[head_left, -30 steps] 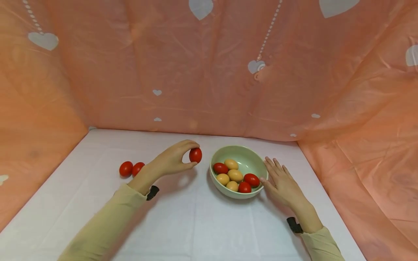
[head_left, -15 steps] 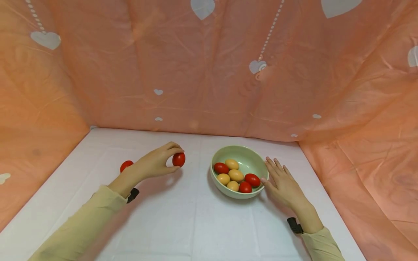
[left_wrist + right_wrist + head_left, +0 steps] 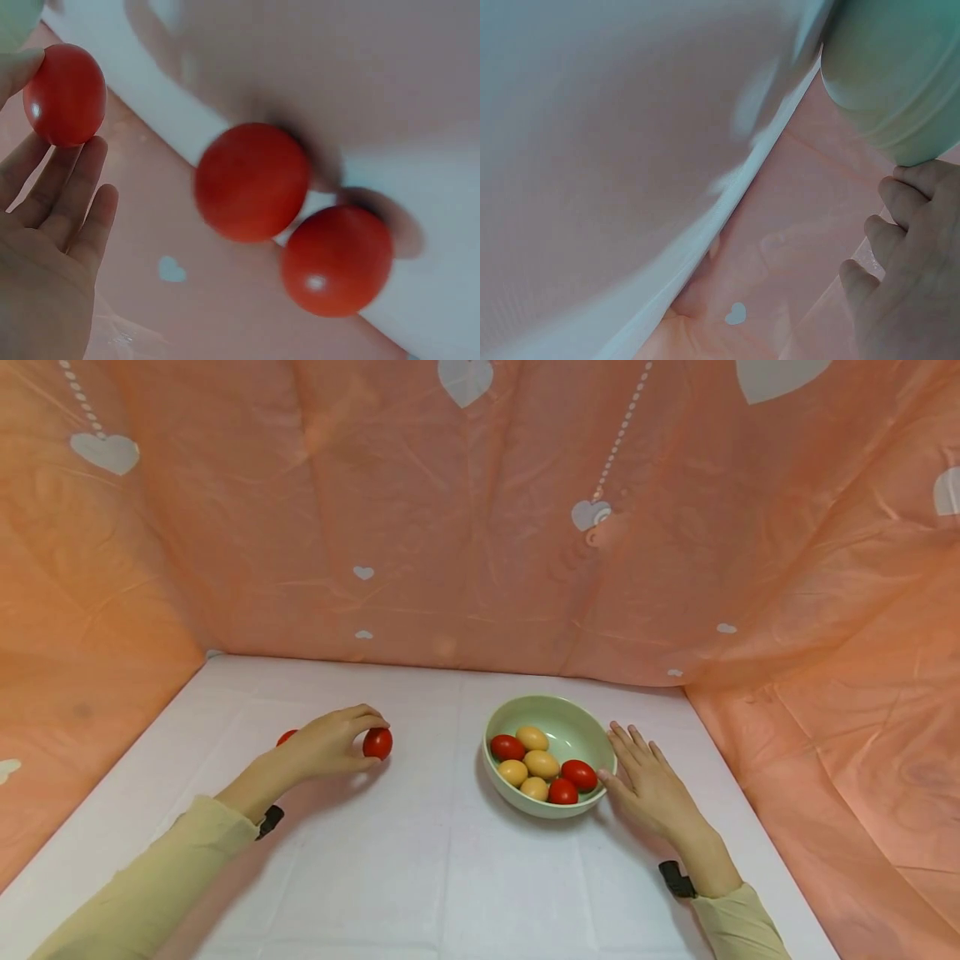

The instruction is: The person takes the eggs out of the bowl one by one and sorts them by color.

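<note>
My left hand (image 3: 330, 743) pinches a glossy red egg (image 3: 377, 743) between thumb and fingertips, close over the table at left of centre. Two more red eggs lie side by side on the white cloth in the left wrist view, the nearer egg (image 3: 337, 260) and its neighbour (image 3: 252, 182). In the head view that hand mostly hides them; only a bit of one red egg (image 3: 286, 737) shows. My right hand (image 3: 651, 781) rests with straight fingers against the right side of a pale green bowl (image 3: 577, 718). Inside it sit several yellow eggs (image 3: 542, 764) and three red ones.
A white cloth (image 3: 450, 877) covers the table. Behind and on both sides hangs an orange-pink curtain (image 3: 465, 568) with pale hearts, meeting the table's edges. Each wrist wears a black strap mount (image 3: 677, 878).
My left hand has moved left and lower, away from the bowl, with the red egg still pinched. It now covers most of the other two eggs. My right hand and the bowl have stayed put.
</note>
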`<state>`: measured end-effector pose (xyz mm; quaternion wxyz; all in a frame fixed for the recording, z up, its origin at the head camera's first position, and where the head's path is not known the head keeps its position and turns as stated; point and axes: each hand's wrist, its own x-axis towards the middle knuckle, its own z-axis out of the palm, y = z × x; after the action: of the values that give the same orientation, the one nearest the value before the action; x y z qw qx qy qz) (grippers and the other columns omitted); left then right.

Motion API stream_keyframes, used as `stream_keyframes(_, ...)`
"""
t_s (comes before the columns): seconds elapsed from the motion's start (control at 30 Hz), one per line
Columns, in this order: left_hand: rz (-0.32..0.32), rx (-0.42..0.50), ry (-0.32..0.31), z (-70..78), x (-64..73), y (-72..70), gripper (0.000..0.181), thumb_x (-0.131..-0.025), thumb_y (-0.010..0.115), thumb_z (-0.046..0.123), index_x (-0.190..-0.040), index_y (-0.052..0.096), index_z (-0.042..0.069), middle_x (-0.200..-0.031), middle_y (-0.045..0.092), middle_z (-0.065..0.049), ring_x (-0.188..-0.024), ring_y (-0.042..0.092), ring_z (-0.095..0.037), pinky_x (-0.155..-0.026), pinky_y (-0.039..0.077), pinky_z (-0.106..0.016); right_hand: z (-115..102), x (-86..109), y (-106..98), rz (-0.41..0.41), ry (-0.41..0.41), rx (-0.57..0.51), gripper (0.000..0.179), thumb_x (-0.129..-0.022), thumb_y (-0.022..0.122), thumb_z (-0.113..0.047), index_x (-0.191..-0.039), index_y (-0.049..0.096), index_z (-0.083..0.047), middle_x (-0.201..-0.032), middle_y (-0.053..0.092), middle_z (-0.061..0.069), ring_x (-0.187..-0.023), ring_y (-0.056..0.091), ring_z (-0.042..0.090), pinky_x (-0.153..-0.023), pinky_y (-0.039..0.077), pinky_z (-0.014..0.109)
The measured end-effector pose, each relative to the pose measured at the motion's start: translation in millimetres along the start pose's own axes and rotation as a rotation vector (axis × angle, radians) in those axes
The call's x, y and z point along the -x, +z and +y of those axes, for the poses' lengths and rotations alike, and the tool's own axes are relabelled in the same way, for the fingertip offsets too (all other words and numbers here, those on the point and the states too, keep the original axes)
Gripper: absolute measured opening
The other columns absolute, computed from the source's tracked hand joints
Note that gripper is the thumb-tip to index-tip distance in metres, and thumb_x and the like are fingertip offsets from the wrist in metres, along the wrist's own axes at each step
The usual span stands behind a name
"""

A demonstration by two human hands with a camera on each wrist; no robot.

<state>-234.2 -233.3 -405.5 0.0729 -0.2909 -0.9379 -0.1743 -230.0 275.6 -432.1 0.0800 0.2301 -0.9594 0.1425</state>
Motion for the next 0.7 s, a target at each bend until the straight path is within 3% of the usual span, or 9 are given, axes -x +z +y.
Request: stream_keyframes(0.7,-0.059,-0.006,-0.063,-26.0,22.8,-1.4,0.042,-0.081,0.089,0.02,-0.117,0.073,0.003,-0.118,0.071,-0.012,-0.107,0.067,-0.034,-0.092,0.057,-0.053,-3,0.8,-2,0.001,0.006,-0.004,0.073,-0.105,0.057,-0.042,-0.159,0.035,0.002,-0.169,0.028,0.017,-0.155,0.02,0.044,-0.122,0.018,0.065)
